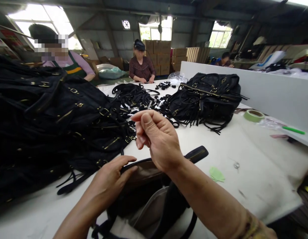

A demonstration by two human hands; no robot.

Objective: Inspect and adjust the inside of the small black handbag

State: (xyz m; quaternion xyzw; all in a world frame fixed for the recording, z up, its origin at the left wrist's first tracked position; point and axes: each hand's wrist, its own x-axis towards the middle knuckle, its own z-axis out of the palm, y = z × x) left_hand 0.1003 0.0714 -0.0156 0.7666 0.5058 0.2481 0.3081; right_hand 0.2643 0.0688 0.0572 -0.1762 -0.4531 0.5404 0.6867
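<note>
A black handbag [154, 207] with beige lining stands open in front of me on the white table. My left hand [110, 177] grips its far left rim, thumb on the lining side and fingers outside. Raised above the far rim is my right hand [161, 137], thumb pressed against the curled index finger. Whatever lies in that pinch, if anything, is too small to make out. The bag's zipper end tab [197, 154] sticks out to the right, behind my right wrist.
Black bags with gold fittings [61, 122] are heaped at left; another pile [206, 98] stands back right. Loose black straps [134, 94] lie between. Green tape [253, 115], green paper scraps [216, 174] and a white partition [243, 86] are at right. Co-workers [142, 68] sit beyond.
</note>
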